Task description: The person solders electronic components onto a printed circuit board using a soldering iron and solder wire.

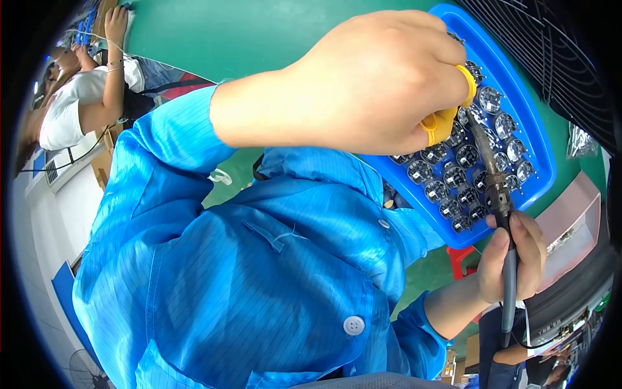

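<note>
My right hand grips a soldering iron by its dark handle. The iron's worn metal barrel slants up over a blue plastic tray, its tip close to my left fingers. Several small round parts with silver and dark faces and thin pins stand in rows in the tray. Over the tray's left side is my left hand, closed, with yellow finger cots on its fingertips. Its fingers are pressed together near the parts; whatever they pinch is hidden behind the hand.
A black wire guard like a fan's rises at upper right. Beside the tray lie a clear plastic bag and a pink box with small pieces inside. The green tabletop stretches left. Another person in white is at far left.
</note>
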`<action>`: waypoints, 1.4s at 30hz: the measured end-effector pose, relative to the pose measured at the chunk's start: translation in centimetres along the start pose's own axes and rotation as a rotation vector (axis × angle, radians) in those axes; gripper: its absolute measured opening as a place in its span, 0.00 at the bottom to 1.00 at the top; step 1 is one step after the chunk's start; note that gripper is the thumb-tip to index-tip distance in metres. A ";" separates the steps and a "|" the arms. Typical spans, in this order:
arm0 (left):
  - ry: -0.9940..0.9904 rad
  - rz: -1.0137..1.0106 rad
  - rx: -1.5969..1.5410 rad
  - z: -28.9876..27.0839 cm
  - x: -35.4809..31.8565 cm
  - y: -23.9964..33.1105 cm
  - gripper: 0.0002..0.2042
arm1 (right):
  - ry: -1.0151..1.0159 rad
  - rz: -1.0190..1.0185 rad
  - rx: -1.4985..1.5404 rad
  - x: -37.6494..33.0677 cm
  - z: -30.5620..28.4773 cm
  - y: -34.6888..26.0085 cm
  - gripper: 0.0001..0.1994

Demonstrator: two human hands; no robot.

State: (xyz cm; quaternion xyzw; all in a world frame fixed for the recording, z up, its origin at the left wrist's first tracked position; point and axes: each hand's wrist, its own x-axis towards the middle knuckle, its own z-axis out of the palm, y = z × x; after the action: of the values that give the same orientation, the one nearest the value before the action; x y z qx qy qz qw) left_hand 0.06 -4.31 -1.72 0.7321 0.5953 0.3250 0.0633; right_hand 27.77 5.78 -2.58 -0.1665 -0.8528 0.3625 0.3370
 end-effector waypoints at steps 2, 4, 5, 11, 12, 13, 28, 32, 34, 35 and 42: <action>-0.042 -0.020 0.034 -0.1 0.1 0.1 0.09 | -0.003 -0.002 0.009 0.1 0.1 0.0 0.12; -0.031 -0.005 0.035 0.0 0.1 0.0 0.09 | 0.004 -0.002 0.011 0.1 0.2 -0.1 0.12; -0.019 0.009 0.037 0.1 0.1 0.0 0.09 | 0.006 -0.002 0.010 0.1 0.3 0.0 0.12; 0.226 -0.090 -0.442 -0.5 0.8 0.5 0.09 | 0.014 0.022 -0.027 -0.3 -0.1 -0.6 0.13; 0.223 -0.085 -0.445 -0.6 0.5 -0.1 0.09 | 0.065 -0.012 -0.056 -0.9 -0.7 -0.9 0.13; 0.176 0.106 -0.074 -0.9 -0.3 -1.3 0.11 | 0.115 -0.062 -0.059 -1.7 -0.9 -0.6 0.13; -0.110 -0.581 -0.058 -1.3 -5.1 -0.7 0.13 | 0.985 0.392 -0.559 -14.3 -4.9 -1.5 0.12; -0.062 -0.630 0.002 -1.5 -5.3 -1.3 0.14 | 1.058 0.155 -0.456 -12.5 -5.3 -1.6 0.12; -0.015 -0.592 0.044 -2.0 -5.4 -1.5 0.14 | 0.929 0.498 -0.546 -11.6 -4.2 -2.2 0.12; -0.017 -0.621 0.078 -2.4 -5.4 -1.3 0.14 | 0.886 0.453 -0.517 -12.6 -5.1 -2.0 0.11; 0.193 -0.585 0.017 -1.5 -4.8 0.2 0.18 | 0.699 0.277 -0.227 -11.1 -8.0 -2.6 0.15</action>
State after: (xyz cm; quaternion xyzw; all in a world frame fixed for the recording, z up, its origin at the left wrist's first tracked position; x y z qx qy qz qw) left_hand -0.97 -9.22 -2.34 0.4960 0.7868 0.3559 0.0911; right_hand 41.18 2.18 -1.64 -0.4296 -0.6908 0.2293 0.5345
